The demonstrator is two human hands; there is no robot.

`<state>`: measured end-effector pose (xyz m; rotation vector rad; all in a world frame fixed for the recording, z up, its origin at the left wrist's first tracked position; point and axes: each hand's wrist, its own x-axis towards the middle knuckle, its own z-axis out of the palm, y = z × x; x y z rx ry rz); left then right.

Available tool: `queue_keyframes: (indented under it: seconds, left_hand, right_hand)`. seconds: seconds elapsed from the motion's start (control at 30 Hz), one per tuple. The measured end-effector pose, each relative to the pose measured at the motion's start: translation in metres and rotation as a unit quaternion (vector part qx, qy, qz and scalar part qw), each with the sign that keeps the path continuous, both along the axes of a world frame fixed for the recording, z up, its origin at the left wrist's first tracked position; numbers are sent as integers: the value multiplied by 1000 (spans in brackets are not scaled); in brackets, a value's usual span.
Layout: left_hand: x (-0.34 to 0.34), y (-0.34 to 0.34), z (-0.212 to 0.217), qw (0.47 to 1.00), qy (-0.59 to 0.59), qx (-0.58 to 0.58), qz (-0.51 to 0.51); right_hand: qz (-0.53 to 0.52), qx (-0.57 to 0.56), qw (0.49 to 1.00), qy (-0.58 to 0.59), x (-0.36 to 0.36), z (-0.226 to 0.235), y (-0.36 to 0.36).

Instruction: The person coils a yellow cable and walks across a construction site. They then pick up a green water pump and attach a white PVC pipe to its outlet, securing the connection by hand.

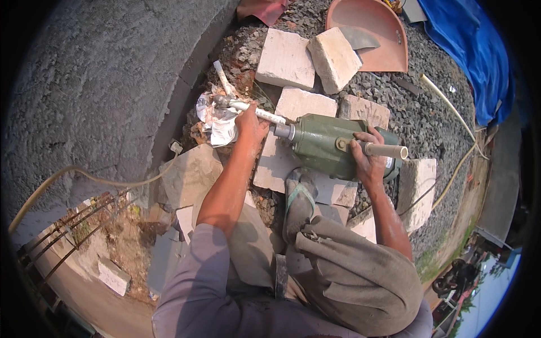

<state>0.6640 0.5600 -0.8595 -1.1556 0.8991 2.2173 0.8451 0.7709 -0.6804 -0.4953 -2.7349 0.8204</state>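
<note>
Rough grey wall (112, 73) at left; beside it lies a bed of dark gravel (389, 84). On this ground, pale blocks (284, 59) form an uneven support; several lie under or around the machine, and two rest just beyond it.

Green cylindrical machine (321, 132): lying on its side upon the blocks, in front of the sandalled foot (298, 205) and between the two hands.

Right hand (369, 163): spread against the casing around the base of the short pipe stub; whether it clamps the stub or only steadies the casing cannot be told. Left hand (252, 125): clamped around the white pipe.

White pipe (272, 117): its far end meets a dirt-coated fitting (221, 102) above crumpled white wrapping (223, 130), where a second white pipe (224, 79) also meets it. This side of the assembly appears joined.

Short pipe stub (389, 150): standing out from the casing, apparently in place, its outer end open and unconnected.

Grey socket (284, 132): mounted on the machine's left end. The near end of the white pipe lies just beside it, not visibly inserted; this joint is judged incomplete, the work being partly advanced.
</note>
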Motion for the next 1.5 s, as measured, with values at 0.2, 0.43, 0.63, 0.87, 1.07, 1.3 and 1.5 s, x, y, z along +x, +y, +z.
queue_keyframes:
  seconds: [0.2,0.43,0.63,0.87,1.07,1.3,1.5]
  left_hand:
    - [-3,-4,21,999,24,-30,-24]
    - [-2,-16,54,995,86,-39,-30]
    - [1,-23,88,996,78,-15,27]
    - [-15,-33,101,991,117,32,53]
    - [-17,-22,119,990,116,-5,80]
    - [-16,-13,122,986,112,-26,120]
    - [-14,-14,118,985,121,-21,125]
  right_hand:
    - [16,-6,999,33,3,-10,5]
    - [0,-31,999,26,2,-5,1]
    - [6,-22,999,22,3,-6,3]
    - [13,-23,999,18,2,-3,1]
    - [3,-7,1000,2,3,-8,3]
    - [6,-21,999,23,4,-10,5]
    - [0,-40,999,32,4,-9,4]
